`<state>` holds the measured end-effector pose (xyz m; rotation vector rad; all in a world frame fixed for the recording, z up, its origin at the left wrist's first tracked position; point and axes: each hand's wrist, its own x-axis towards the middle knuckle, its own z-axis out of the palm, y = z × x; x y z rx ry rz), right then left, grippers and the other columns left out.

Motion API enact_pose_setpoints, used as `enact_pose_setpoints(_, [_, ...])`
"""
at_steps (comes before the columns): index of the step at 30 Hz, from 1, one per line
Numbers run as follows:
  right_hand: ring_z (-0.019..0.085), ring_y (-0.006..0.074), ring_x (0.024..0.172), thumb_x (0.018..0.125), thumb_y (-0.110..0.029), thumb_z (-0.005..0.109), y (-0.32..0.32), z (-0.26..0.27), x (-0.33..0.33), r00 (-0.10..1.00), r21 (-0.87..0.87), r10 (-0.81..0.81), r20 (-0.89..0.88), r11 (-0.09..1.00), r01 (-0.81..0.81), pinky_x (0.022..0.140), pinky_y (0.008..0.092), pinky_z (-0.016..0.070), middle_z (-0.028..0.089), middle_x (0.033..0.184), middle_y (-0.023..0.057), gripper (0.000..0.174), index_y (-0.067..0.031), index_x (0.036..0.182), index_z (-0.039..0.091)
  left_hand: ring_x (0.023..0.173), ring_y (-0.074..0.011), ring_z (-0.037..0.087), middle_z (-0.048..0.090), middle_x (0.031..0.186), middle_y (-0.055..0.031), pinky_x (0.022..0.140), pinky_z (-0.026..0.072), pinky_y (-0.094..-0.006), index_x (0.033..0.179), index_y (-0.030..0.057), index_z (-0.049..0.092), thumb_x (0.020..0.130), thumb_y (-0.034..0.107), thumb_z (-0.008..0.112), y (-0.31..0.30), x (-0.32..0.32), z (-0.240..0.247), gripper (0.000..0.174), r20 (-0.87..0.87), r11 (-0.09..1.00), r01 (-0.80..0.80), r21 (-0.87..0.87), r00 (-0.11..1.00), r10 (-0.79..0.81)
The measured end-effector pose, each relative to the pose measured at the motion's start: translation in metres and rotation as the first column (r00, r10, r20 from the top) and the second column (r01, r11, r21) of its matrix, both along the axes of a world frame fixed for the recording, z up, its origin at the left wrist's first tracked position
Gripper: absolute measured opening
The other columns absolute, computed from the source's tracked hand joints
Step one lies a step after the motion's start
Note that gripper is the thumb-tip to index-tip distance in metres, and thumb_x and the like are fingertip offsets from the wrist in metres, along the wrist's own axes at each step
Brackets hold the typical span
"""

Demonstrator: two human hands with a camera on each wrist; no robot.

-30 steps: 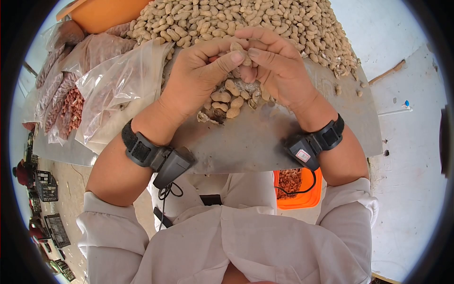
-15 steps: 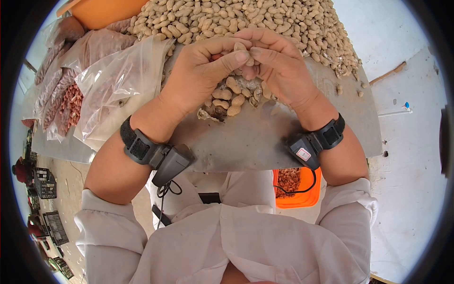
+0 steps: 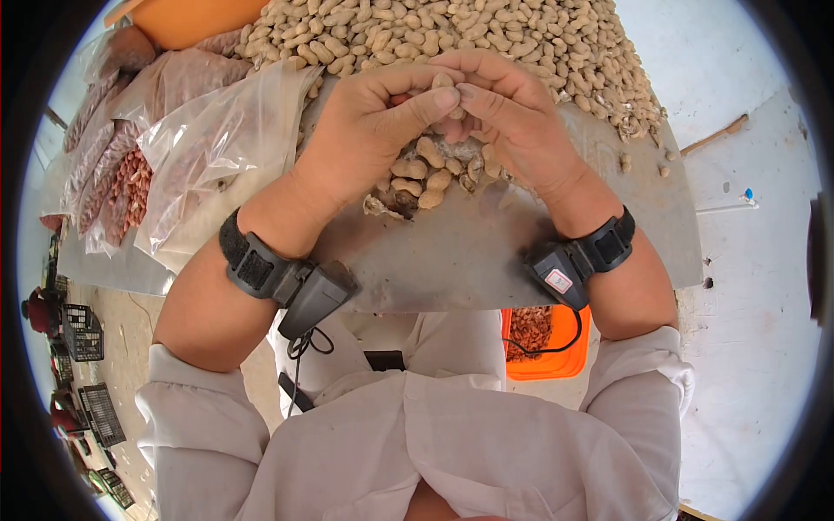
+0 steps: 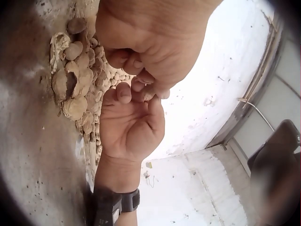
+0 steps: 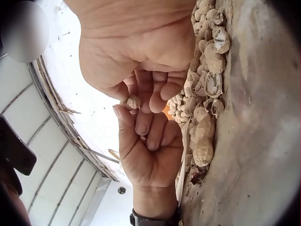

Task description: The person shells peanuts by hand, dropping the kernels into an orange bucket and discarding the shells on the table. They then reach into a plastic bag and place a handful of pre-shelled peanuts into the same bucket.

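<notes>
In the head view, a peanut in its shell [image 3: 443, 81] is pinched between both hands' thumbs and fingers, above the table. My left hand [image 3: 360, 122] holds it from the left, and a reddish bit [image 3: 399, 100] shows inside its curled fingers. From the other side my right hand [image 3: 526, 122] pinches the same peanut, its thumb tip close to the left thumb. One end of the shell [image 5: 133, 102] shows in the right wrist view; fingers cover the rest. Just below the hands lies a small group of peanuts and broken shells [image 3: 430, 174].
A large heap of unshelled peanuts [image 3: 521, 35] covers the table's far side. Clear plastic bags [image 3: 213, 148] with reddish kernels [image 3: 130, 187] lie left, near an orange basin [image 3: 195, 22]. An orange container [image 3: 547, 369] of reddish bits stands below the table's front edge [image 3: 417, 308].
Both hands keep their hold on the peanut and stay nearly in place. The thumbs have shifted slightly, and less of the shell shows between them now.
</notes>
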<state>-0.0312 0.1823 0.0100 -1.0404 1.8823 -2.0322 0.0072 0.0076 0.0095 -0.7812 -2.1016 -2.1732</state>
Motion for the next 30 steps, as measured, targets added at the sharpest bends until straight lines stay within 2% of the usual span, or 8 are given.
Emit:
enact_pose_setpoints(5, [0.055, 0.0060, 0.068, 0.089, -0.016, 0.052, 0.000, 0.002, 0.000, 0.997, 0.052, -0.028, -0.073, 0.998, 0.031, 0.061, 0.0189, 0.0442, 0.061, 0.090, 0.0000, 0.027, -0.0028, 0.112, 0.056, 0.066, -0.0009, 0.045, 0.058, 0.085, 0.0019, 0.054, 0.0330, -0.0145, 0.106, 0.0013, 0.060, 0.090, 0.020, 0.057, 0.001, 0.001, 0.000, 0.025, 0.009, 1.000, -0.009, 0.016, 1.000, 0.009])
enact_pose_setpoints(17, [0.056, 0.0067, 0.068, 0.089, -0.018, 0.054, 0.000, 0.001, 0.000, 0.995, 0.044, -0.063, -0.075, 0.997, 0.066, 0.060, 0.0190, 0.0444, 0.061, 0.090, 0.0007, 0.029, -0.0019, 0.114, 0.056, 0.062, -0.0012, 0.042, 0.057, 0.083, 0.0029, 0.051, 0.0317, -0.0151, 0.103, 0.0036, 0.062, 0.089, 0.022, 0.059, 0.001, 0.001, 0.000, 0.023, 0.013, 1.000, -0.011, 0.019, 1.000, 0.011])
enact_pose_setpoints(23, [0.053, 0.0053, 0.067, 0.085, -0.018, 0.062, -0.004, 0.008, 0.009, 0.995, 0.034, 0.039, -0.088, 0.999, -0.036, 0.059, 0.0202, 0.0449, 0.061, 0.086, -0.0002, 0.038, 0.0012, 0.117, 0.054, 0.059, -0.0013, 0.040, 0.055, 0.078, 0.0039, 0.050, 0.0304, -0.0156, 0.100, 0.0034, 0.061, 0.089, 0.021, 0.058, 0.001, -0.003, -0.007, 0.021, -0.008, 0.999, -0.027, 0.046, 1.000, 0.027])
enact_pose_setpoints(26, [0.053, 0.0044, 0.069, 0.084, -0.017, 0.065, -0.002, 0.005, 0.007, 0.997, 0.087, 0.015, -0.070, 0.996, -0.009, 0.061, 0.0200, 0.0458, 0.061, 0.084, -0.0006, 0.040, 0.0027, 0.117, 0.054, 0.058, -0.0011, 0.038, 0.054, 0.076, 0.0046, 0.050, 0.0293, -0.0159, 0.097, 0.0035, 0.060, 0.089, 0.020, 0.058, 0.003, -0.006, -0.012, 0.019, -0.032, 0.997, -0.018, 0.069, 0.999, 0.020])
enact_pose_setpoints(30, [0.054, 0.0044, 0.072, 0.083, -0.019, 0.065, -0.006, 0.007, 0.013, 0.984, 0.085, -0.073, -0.160, 0.993, 0.087, 0.063, 0.0194, 0.0458, 0.061, 0.083, 0.0001, 0.039, 0.0038, 0.114, 0.056, 0.056, -0.0012, 0.036, 0.052, 0.073, 0.0051, 0.049, 0.0271, -0.0166, 0.094, 0.0038, 0.060, 0.089, 0.021, 0.058, 0.004, -0.006, -0.013, 0.018, -0.031, 0.990, 0.030, 0.139, 0.999, -0.026])
